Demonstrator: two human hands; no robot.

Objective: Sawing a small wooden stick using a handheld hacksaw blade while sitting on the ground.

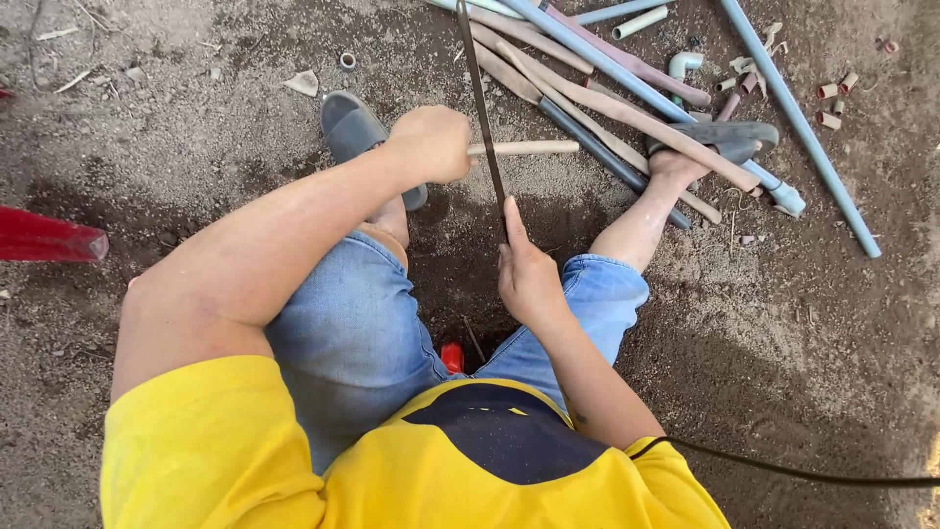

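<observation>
Fingers of the left hand (431, 143) are curled into a tight fist around a short tan pipe (524, 148), which sticks out sideways to the right of the knuckles. Fingers of the right hand (527, 271) close around the near end of a thin dark saw blade (482, 108), index finger laid along it; the blade runs up and away, crossing over the tan pipe just beside the left fist. Beyond both hands, a bundle of long grey and brown pipes (627, 93) lies on the dirt ground (783, 323), pinned under a sandalled foot (720, 137).
</observation>
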